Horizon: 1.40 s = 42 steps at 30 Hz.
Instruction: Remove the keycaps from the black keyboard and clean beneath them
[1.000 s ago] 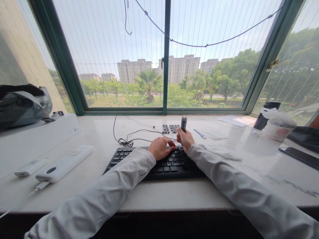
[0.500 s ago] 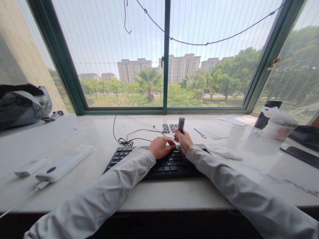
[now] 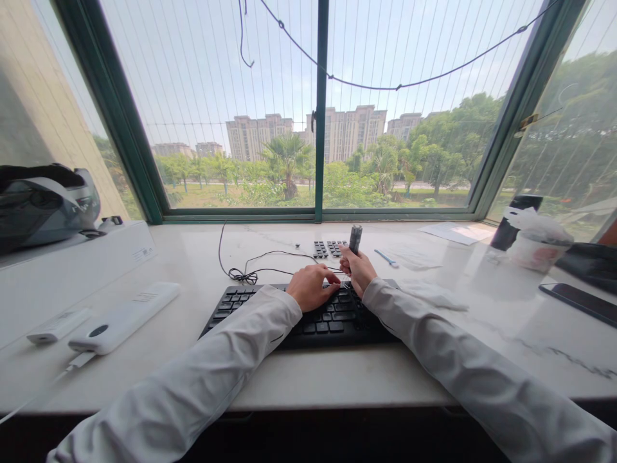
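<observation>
A black keyboard (image 3: 308, 326) lies on the white counter in front of me, its middle partly covered by my hands. My right hand (image 3: 359, 270) is closed around the dark handle of a wire keycap puller (image 3: 355, 238). The handle points up, and its thin wires reach down toward the keys at the upper right of the keyboard. Close beside the wires, my left hand (image 3: 314, 287) rests over the keyboard with thumb and fingertips drawn together. Whatever lies between those fingertips is too small to make out. Several loose black keycaps (image 3: 320, 249) sit in rows behind the keyboard.
A coiled black cable (image 3: 243, 276) lies behind the keyboard. To the left are a white power bank (image 3: 130, 318) and a white box (image 3: 72, 276). To the right are a blue-handled brush (image 3: 385, 258), clear plastic (image 3: 436, 294), a bagged cup (image 3: 540, 247) and a phone (image 3: 581, 302).
My right hand and the keycap puller have shifted slightly to the right, and the handle leans a little more that way. My left hand stays nearly in place, its fingers slightly moved.
</observation>
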### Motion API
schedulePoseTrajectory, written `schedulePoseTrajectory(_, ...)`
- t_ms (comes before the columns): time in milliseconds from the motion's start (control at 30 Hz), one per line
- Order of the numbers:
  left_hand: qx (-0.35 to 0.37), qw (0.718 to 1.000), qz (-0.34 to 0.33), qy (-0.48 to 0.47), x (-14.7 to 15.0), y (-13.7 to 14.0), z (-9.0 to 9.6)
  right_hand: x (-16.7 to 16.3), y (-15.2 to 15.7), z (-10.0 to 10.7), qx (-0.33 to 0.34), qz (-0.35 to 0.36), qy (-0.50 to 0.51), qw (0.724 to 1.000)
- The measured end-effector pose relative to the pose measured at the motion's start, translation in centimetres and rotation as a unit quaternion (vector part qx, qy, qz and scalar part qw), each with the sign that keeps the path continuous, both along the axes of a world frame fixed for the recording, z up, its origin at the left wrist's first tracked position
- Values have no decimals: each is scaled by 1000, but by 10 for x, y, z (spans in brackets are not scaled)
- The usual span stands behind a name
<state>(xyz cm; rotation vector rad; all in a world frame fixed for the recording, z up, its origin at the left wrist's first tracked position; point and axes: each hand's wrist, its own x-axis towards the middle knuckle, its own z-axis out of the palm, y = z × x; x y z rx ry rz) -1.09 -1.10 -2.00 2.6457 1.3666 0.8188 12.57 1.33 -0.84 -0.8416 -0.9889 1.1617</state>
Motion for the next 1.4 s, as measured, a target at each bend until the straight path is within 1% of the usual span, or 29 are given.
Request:
schedulePoseTrajectory(200, -3, 1000, 1, -3, 0, -1, 0, 4, 1, 0, -53, 0, -24, 998)
schedulePoseTrajectory(400, -6, 1000, -7, -5, 1, -3, 1, 1, -6, 5, -47, 12, -3, 999)
schedulePoseTrajectory(533, -8, 1000, 4, -19, 3, -2, 1, -1, -8, 6, -58, 11, 3, 998)
schedulePoseTrajectory(767, -45, 998, -12, -32, 8, 3, 0, -1, -6, 3, -65, 10, 8, 998)
schedulePoseTrajectory(933, -26, 1000, 3, -14, 9, 2, -1, -2, -7, 3, -58, 17, 5, 998)
schedulePoseTrajectory(1033, -9, 1000, 22, -2, 8, 0, 1, 0, -6, 3, -55, 17, 2, 998)
schedulePoseTrajectory(1167, 9, 999, 29, 14, 6, -3, 4, 4, -3, 1, -53, 17, -4, 998)
schedulePoseTrajectory(1400, 8, 999, 29, 26, 4, -3, 3, 2, -7, 2, -59, 1, -16, 998)
